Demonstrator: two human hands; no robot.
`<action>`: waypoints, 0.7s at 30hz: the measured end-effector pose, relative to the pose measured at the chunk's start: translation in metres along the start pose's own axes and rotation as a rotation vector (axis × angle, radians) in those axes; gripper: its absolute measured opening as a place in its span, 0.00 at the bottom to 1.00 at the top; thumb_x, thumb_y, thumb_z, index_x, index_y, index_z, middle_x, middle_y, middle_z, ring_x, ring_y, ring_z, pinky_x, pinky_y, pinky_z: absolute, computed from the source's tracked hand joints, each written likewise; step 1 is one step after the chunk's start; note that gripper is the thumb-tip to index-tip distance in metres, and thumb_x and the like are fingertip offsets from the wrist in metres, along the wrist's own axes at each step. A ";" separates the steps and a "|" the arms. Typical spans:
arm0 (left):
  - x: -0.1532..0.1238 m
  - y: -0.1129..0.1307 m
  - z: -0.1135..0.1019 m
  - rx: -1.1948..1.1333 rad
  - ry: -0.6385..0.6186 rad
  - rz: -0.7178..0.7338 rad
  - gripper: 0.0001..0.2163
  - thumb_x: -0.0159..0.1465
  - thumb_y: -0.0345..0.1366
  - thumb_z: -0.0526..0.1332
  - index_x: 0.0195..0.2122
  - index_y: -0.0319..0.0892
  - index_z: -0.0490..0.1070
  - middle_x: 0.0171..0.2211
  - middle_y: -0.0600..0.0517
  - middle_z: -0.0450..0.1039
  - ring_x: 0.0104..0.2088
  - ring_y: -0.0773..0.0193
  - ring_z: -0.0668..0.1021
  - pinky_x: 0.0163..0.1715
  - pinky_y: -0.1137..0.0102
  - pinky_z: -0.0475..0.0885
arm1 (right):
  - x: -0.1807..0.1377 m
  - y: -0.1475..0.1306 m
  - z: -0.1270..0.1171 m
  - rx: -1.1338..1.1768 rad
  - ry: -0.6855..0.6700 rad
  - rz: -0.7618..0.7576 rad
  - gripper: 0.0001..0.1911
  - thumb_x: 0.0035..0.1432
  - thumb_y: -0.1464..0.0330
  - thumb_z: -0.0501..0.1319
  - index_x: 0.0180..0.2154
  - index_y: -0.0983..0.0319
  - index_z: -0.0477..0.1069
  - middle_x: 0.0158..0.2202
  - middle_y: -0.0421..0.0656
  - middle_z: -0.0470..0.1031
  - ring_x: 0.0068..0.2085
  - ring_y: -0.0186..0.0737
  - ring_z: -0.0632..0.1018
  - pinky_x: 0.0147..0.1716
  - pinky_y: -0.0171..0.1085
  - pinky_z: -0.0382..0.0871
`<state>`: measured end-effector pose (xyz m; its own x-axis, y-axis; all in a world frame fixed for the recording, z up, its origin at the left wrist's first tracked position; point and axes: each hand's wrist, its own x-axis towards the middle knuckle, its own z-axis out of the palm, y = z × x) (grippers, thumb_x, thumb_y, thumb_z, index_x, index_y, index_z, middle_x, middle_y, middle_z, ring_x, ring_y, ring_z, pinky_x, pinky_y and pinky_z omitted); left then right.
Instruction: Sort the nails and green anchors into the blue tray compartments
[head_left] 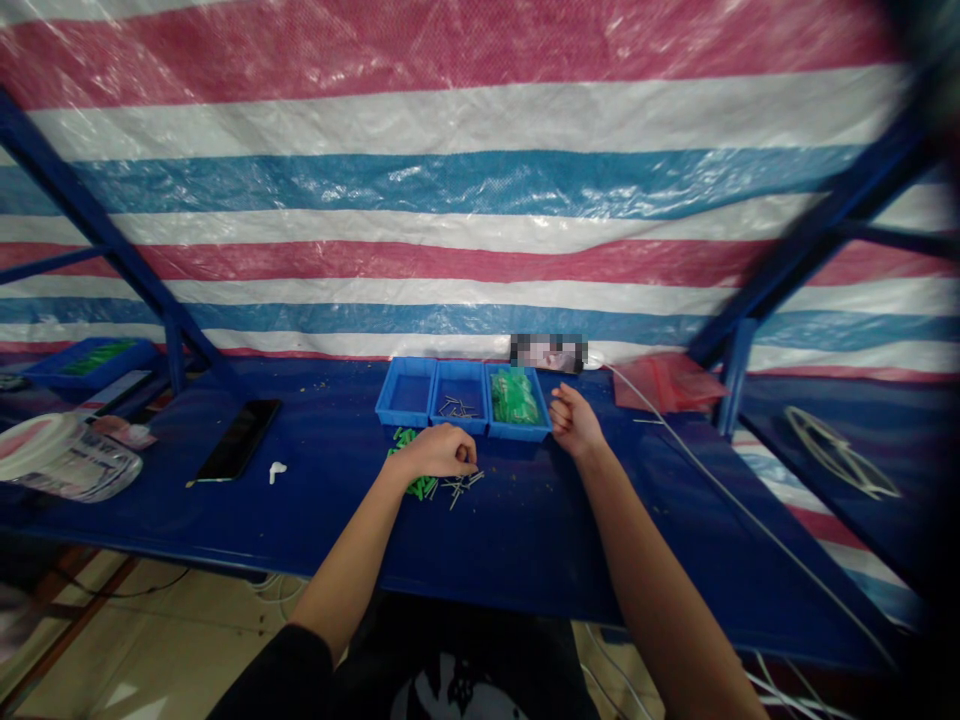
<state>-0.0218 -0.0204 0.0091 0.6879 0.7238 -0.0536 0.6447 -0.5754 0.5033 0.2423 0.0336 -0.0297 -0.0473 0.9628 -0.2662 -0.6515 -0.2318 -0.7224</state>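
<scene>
Screws (465, 486): loose pile on the blue table (517, 550), on the near side of the middle bin (459, 384); a few more lie inside that bin.

Green plugs (405, 438): heaped on the table, near side and slightly left of the middle bin, partly covered by the left hand.

Hands: left hand (444, 452) directly on the near side of the middle bin, low over the screws, fingers bent and pointing down; cannot tell whether a screw is pinched. Right hand (573, 420) right of the middle bin, beyond the right bin (517, 432) and close to its edge; fingers curled in, thumb side up; contents of the grip, if any, cannot be told.

Left bin (409, 390) adjoins the middle bin; the right bin adjoins its other side and carries green pieces in clear plastic.

Surroundings: black phone (238, 440) and white earbud (277, 470) well left of the middle bin, white tub (90, 465) farther left. Red plastic bag (667, 382) well right of it. Striped sheet (450, 185) behind it.
</scene>
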 end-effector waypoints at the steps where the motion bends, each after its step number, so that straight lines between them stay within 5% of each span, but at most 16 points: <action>1: 0.000 -0.001 0.001 -0.001 -0.002 0.003 0.05 0.53 0.36 0.62 0.29 0.42 0.75 0.24 0.55 0.74 0.25 0.68 0.73 0.21 0.75 0.56 | 0.000 0.000 0.000 0.006 0.003 0.003 0.10 0.59 0.64 0.52 0.26 0.61 0.62 0.06 0.28 0.46 0.08 0.25 0.46 0.05 0.25 0.39; 9: 0.003 -0.003 0.006 -0.022 -0.046 0.021 0.08 0.54 0.41 0.62 0.28 0.41 0.75 0.23 0.54 0.73 0.24 0.68 0.72 0.21 0.74 0.56 | -0.001 0.000 -0.001 -0.003 -0.001 0.004 0.10 0.57 0.63 0.54 0.26 0.61 0.62 0.07 0.28 0.46 0.08 0.25 0.47 0.05 0.25 0.39; 21: 0.004 -0.005 0.007 -0.045 -0.066 0.032 0.05 0.54 0.35 0.61 0.29 0.41 0.74 0.24 0.54 0.73 0.25 0.69 0.72 0.22 0.75 0.57 | 0.000 0.000 -0.001 0.004 0.008 0.009 0.10 0.58 0.64 0.54 0.27 0.61 0.63 0.07 0.28 0.46 0.08 0.25 0.47 0.05 0.25 0.39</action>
<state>-0.0197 -0.0170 -0.0002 0.7293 0.6779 -0.0924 0.6074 -0.5793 0.5436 0.2428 0.0333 -0.0303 -0.0470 0.9594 -0.2780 -0.6541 -0.2399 -0.7173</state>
